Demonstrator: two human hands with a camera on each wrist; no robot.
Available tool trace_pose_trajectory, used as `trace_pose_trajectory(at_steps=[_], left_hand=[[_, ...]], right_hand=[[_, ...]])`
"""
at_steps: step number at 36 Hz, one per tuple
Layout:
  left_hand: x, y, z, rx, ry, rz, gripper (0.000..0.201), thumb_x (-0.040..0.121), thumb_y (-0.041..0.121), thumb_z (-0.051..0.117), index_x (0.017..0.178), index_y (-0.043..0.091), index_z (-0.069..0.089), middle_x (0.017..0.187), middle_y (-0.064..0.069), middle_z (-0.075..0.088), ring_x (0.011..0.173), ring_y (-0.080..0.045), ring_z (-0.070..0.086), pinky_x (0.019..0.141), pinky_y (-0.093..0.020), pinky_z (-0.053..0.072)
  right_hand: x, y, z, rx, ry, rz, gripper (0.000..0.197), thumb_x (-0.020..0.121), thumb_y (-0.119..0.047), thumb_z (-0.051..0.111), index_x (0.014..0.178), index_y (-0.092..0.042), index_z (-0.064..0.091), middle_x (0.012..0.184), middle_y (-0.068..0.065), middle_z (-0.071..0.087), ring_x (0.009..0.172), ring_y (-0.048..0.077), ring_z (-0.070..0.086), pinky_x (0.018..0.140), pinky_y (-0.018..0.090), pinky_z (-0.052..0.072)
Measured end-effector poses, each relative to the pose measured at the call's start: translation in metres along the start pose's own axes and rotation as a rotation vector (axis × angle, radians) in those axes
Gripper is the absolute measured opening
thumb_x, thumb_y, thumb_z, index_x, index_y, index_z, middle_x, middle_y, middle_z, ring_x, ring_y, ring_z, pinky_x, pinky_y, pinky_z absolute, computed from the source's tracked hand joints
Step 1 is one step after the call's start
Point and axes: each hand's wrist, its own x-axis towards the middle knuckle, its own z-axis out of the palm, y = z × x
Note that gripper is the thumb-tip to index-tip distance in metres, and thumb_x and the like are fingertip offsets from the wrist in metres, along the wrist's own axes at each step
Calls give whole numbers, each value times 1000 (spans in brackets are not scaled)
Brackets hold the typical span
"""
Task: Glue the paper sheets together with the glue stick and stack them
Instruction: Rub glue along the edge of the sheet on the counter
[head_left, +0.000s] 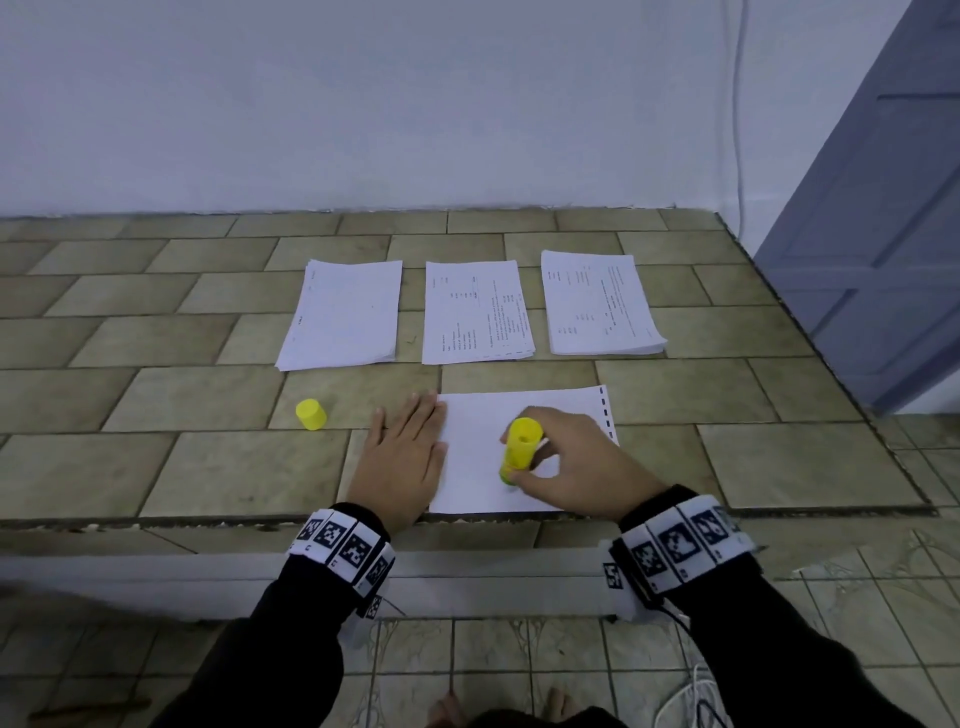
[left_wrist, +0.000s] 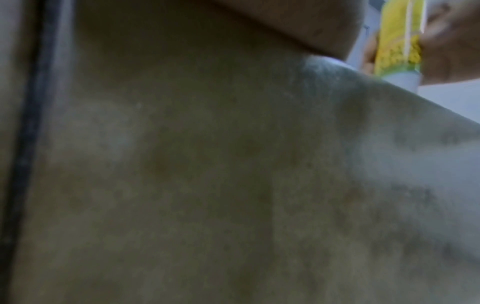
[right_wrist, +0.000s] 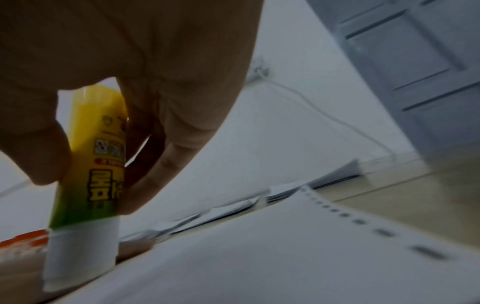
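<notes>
- Right hand (head_left: 576, 462) gripped the cylindrical yellow glue stick (head_left: 521, 448) upright, tip down on the smooth white paper sheet (head_left: 478, 467).
- Left hand (head_left: 402, 457) lay flat, fingers straight, on the sheet's left edge over the matte tiled tabletop (head_left: 208, 467).

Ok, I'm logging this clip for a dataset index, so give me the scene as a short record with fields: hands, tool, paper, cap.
left hand: flat, pressing the left edge of the sheet
right hand: grips the glue stick
glue stick: uncapped, upright, glue end down on the sheet
sheet: single, at the ledge's front edge, punched strip on the right
paper stacks: three in a row behind it
yellow cap: on the tiled ledge, left of the left hand
</notes>
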Motion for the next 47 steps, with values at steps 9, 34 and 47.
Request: trace_pose_trajectory(at_steps=[9, 34, 47], left_hand=[[-1, -1, -1, -32, 9, 32, 77, 92, 49, 0, 155, 13, 24, 163, -2, 18, 152, -18, 10, 120, -47, -3], [-2, 2, -3, -33, -12, 8, 76, 92, 51, -3, 156, 17, 18, 164, 4, 8, 152, -12, 2, 122, -45, -7], [-3, 4, -8, 52, -70, 4, 116, 70, 93, -3, 158, 17, 10, 165, 3, -3, 151, -12, -7, 122, -48, -6]], right_hand=[[35, -14, 34, -88, -180, -79, 17, 83, -18, 70, 95, -11, 61, 94, 2, 61, 84, 18, 59, 77, 39, 54], [72, 7, -5, 10, -49, 169, 9, 79, -4, 69, 79, -3, 61, 87, 7, 68, 83, 18, 66, 79, 38, 56], [8, 11, -11, 76, -128, 65, 13, 78, -9, 75, 87, -13, 67, 94, -7, 67, 83, 12, 64, 74, 25, 56]])
